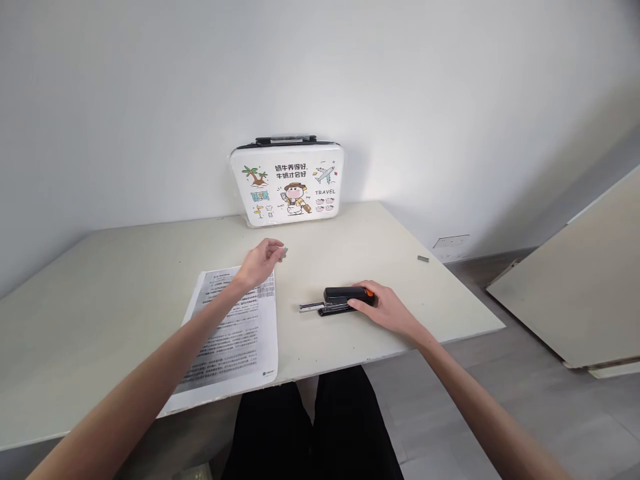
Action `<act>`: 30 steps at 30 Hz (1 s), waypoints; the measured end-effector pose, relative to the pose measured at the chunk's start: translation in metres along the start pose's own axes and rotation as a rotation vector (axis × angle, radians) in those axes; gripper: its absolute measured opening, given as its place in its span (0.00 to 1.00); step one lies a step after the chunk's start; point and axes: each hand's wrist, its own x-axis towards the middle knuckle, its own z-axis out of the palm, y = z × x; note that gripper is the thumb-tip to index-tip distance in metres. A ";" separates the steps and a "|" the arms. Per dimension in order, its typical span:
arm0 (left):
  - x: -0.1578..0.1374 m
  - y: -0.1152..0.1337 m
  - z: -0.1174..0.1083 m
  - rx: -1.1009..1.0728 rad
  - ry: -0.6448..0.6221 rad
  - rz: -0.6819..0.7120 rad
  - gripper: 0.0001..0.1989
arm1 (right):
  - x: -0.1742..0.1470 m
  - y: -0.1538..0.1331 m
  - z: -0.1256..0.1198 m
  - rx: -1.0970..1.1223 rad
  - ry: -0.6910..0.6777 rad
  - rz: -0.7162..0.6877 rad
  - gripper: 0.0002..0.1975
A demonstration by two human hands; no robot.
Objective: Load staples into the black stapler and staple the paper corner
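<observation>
My right hand (381, 305) is wrapped round the back end of a black stapler (345, 295) with an orange part, which lies on the table. From the stapler's front a metal staple tray (312, 307) sticks out to the left. Between the thumb and fingers of my left hand (263, 260) is a small grey strip of staples (285, 253), pinched just above the table. Beneath my left wrist lie printed sheets of paper (235, 333), partly covered by the forearm.
A white case (290, 180) with cartoon prints stands against the wall at the table's back. Another small grey staple strip (423, 259) lies near the right edge of the pale table (125, 280). A pale panel (575, 287) stands on the floor at the right.
</observation>
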 end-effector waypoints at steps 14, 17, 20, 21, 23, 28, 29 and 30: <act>-0.060 0.026 0.036 -0.783 -0.331 -0.407 0.11 | -0.004 -0.005 0.002 0.009 0.036 -0.017 0.19; -0.062 0.030 0.034 -0.896 -0.333 -0.450 0.08 | -0.005 -0.006 0.002 0.007 0.033 -0.013 0.19; -0.065 0.032 0.031 -0.922 -0.336 -0.415 0.05 | -0.005 -0.006 0.002 0.008 0.032 -0.019 0.19; -0.067 0.032 0.031 -0.916 -0.331 -0.395 0.05 | -0.005 -0.006 0.001 0.009 0.033 -0.020 0.19; -0.071 0.031 0.031 -0.892 -0.303 -0.368 0.07 | -0.005 -0.006 0.001 0.009 0.034 -0.023 0.18; -0.090 0.032 0.036 -0.684 -0.205 -0.316 0.18 | -0.005 -0.005 0.001 0.010 0.033 -0.008 0.18; -0.093 0.033 0.037 -0.595 -0.193 -0.298 0.20 | -0.005 -0.005 0.001 0.012 0.033 -0.003 0.18; -0.096 0.034 0.037 -0.505 -0.184 -0.279 0.21 | -0.005 -0.005 0.001 0.014 0.032 0.001 0.18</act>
